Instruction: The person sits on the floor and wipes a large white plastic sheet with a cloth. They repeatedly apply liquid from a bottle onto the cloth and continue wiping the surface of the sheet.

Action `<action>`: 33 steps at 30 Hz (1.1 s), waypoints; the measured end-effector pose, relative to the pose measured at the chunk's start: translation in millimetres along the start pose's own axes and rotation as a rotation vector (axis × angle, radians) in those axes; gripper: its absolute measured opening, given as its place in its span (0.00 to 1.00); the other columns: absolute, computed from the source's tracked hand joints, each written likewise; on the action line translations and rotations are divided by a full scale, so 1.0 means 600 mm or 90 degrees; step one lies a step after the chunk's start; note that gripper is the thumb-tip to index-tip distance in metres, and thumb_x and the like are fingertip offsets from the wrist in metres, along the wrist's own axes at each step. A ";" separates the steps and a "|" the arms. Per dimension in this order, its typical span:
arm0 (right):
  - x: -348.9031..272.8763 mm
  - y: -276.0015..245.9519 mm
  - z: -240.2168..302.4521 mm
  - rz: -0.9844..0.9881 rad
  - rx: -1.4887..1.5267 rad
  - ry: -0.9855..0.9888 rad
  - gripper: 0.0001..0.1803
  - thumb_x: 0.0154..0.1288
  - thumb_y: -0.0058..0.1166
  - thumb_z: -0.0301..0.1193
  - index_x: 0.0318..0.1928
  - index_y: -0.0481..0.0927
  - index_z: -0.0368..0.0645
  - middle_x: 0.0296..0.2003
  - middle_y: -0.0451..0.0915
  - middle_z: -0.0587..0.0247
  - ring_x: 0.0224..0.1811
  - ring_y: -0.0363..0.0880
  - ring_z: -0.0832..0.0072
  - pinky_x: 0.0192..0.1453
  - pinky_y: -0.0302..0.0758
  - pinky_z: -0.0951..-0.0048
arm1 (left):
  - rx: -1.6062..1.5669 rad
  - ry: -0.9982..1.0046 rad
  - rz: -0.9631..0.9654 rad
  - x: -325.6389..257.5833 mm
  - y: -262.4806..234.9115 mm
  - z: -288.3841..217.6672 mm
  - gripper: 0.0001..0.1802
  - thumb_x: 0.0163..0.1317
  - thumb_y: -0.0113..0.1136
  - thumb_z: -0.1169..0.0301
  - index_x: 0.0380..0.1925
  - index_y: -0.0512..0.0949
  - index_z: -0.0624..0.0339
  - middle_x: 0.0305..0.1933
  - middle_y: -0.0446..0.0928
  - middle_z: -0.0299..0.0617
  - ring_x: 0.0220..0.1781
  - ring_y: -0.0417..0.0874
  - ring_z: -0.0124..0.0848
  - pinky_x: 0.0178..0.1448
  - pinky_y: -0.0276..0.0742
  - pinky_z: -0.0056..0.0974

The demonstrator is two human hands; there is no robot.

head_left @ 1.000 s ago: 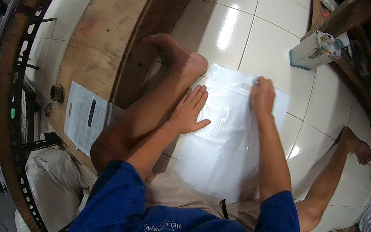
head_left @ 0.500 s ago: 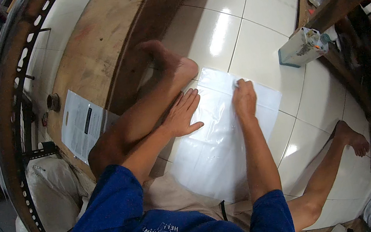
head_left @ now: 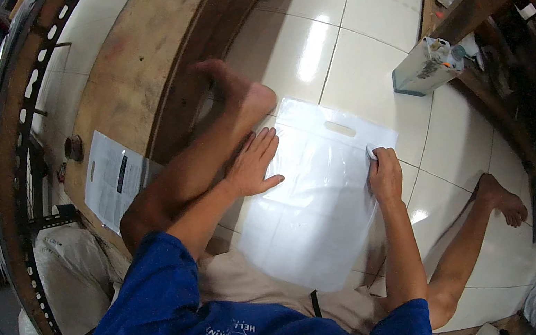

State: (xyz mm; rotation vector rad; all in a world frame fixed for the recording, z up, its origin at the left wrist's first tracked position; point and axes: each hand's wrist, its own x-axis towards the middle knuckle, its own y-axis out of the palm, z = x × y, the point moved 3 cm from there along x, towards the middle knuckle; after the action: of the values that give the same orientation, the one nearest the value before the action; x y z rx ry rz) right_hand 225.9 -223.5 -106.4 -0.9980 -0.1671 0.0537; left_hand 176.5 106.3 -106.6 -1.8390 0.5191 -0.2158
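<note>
A white plastic bag [head_left: 314,195] with a cut-out handle slot lies flat on the tiled floor between my legs. My left hand [head_left: 252,166] rests on its left edge with the fingers stretched out. Over at the bag's right edge, my right hand [head_left: 385,173] is closed around a small white wad [head_left: 370,151], which touches the plastic. Whether the wad is cloth or paper, I cannot tell.
Left of my bent leg, another bag [head_left: 117,177] with dark print lies on a wooden board [head_left: 138,55]. A translucent jerrycan [head_left: 428,68] stands on the floor at the right, beside wooden shelving [head_left: 468,16]. A perforated metal frame [head_left: 14,137] runs along the left.
My right hand has moved from the bag's upper middle to its right edge, uncovering the handle slot. My left hand stays on the left edge.
</note>
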 end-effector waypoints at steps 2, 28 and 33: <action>0.014 0.007 -0.003 -0.004 0.017 0.043 0.11 0.59 0.52 0.22 0.43 0.77 0.36 0.40 0.76 0.47 0.45 0.75 0.50 0.51 0.73 0.55 | 0.004 -0.002 0.010 -0.002 0.002 0.003 0.48 0.59 0.57 0.49 0.68 0.52 0.73 0.75 0.46 0.60 0.78 0.42 0.51 0.79 0.38 0.53; -0.193 -0.333 -0.043 -0.277 0.913 0.396 0.18 0.69 0.43 0.29 0.58 0.69 0.40 0.47 0.77 0.59 0.45 0.79 0.70 0.50 0.78 0.67 | -0.106 0.050 0.046 0.246 -0.151 -0.178 0.09 0.60 0.56 0.69 0.37 0.75 0.64 0.37 0.77 0.56 0.41 0.79 0.55 0.45 0.72 0.53; -0.279 -0.337 -0.105 -0.356 0.970 0.462 0.18 0.71 0.44 0.35 0.58 0.70 0.41 0.48 0.76 0.61 0.48 0.77 0.68 0.54 0.75 0.62 | 0.001 0.081 -0.135 0.163 -0.443 -0.266 0.09 0.62 0.57 0.70 0.37 0.78 0.65 0.34 0.79 0.58 0.34 0.81 0.49 0.40 0.75 0.45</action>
State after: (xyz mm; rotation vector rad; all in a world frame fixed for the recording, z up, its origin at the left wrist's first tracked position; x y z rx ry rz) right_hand 65.0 -405.7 10.5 0.6046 0.2624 -0.6115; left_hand 264.0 -9.3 184.5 -1.8861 0.4110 -0.4784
